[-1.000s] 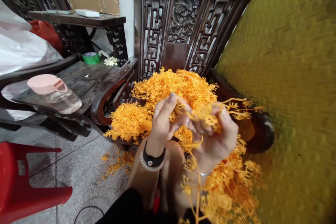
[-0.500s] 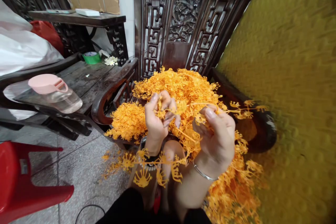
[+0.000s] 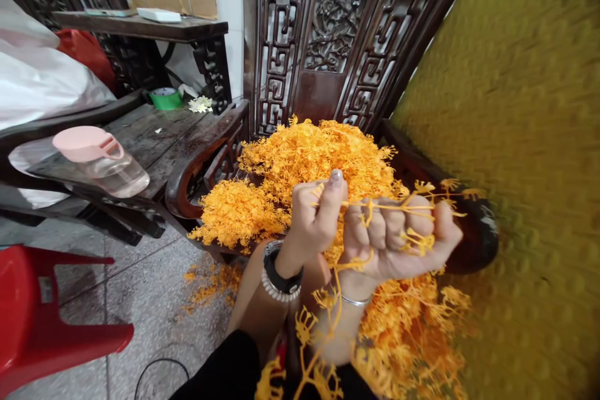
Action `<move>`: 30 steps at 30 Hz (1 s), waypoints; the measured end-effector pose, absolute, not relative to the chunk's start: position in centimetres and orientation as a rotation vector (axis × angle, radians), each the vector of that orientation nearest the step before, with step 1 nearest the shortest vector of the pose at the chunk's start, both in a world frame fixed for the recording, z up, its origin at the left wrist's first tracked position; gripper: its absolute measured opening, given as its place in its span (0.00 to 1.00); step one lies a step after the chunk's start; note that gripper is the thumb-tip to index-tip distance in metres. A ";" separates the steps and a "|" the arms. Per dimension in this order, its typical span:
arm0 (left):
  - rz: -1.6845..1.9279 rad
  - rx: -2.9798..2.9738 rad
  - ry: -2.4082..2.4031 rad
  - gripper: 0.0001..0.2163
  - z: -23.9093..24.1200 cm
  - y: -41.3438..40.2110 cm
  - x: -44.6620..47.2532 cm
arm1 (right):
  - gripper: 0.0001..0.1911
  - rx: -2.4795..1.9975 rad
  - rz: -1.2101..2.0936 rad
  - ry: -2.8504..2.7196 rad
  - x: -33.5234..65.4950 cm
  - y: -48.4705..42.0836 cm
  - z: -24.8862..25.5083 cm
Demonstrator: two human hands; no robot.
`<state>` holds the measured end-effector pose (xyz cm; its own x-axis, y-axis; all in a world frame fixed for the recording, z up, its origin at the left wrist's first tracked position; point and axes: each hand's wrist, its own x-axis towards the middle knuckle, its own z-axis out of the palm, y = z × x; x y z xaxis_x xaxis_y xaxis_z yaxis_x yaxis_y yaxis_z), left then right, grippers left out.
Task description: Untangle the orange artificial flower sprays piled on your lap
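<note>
Both hands are raised in front of a heap of orange artificial flower sprigs [image 3: 323, 150]. My left hand [image 3: 314, 215] is closed, thumb up, and pinches the end of an orange sprig [image 3: 389, 206]. Its thin stem runs right across the curled fingers of my right hand [image 3: 394, 240], which is turned palm up and closed. Little branched tips stick out past the right hand. Below the hands a second length of orange sprig [image 3: 304, 319] hangs down over my forearms; where it joins is hidden between the hands.
A carved wooden chair [image 3: 314, 90] bears the heap, and more sprigs [image 3: 412, 325] spill at lower right. To the left are a pink-lidded bottle [image 3: 117, 172], green tape [image 3: 166, 100] and a red stool [image 3: 28, 312]. A padded yellow surface [image 3: 515, 106] borders the right.
My hands have come together. The left moved right and closed on the sprig's end; the right rolled palm up with fingers curled. The hanging sprig swung from sideways to downward.
</note>
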<state>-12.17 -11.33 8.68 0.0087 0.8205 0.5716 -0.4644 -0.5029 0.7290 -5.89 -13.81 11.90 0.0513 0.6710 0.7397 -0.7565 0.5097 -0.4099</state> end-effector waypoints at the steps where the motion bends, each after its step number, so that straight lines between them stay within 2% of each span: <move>1: 1.709 1.301 0.463 0.25 8.7 -11.4 -11.8 | 0.24 0.052 1.038 -1.043 -5.8 -13.6 11.8; 5: 1.669 0.857 0.300 0.25 9.2 -11.8 -11.4 | 0.20 -0.328 0.938 -0.949 -5.9 -13.4 11.3; 8: 1.610 0.564 0.152 0.23 9.7 -11.2 -12.5 | 0.17 -0.422 0.922 -0.908 -6.2 -13.5 11.4; 13: 1.681 0.742 0.203 0.18 10.0 -10.6 -13.9 | 0.18 -0.514 0.834 -0.817 -4.8 -13.6 11.9; 17: 1.536 0.949 0.132 0.12 9.9 -11.2 -14.0 | 0.19 -0.445 0.721 -0.727 -3.1 -13.9 12.0; 23: 1.352 1.252 0.038 0.22 9.0 -11.1 -14.1 | 0.16 -0.449 0.650 -0.719 -4.1 -14.4 11.7; 30: 1.596 1.296 0.133 0.28 8.6 -10.1 -15.8 | 0.12 -0.580 0.642 -0.735 -4.3 -15.0 11.5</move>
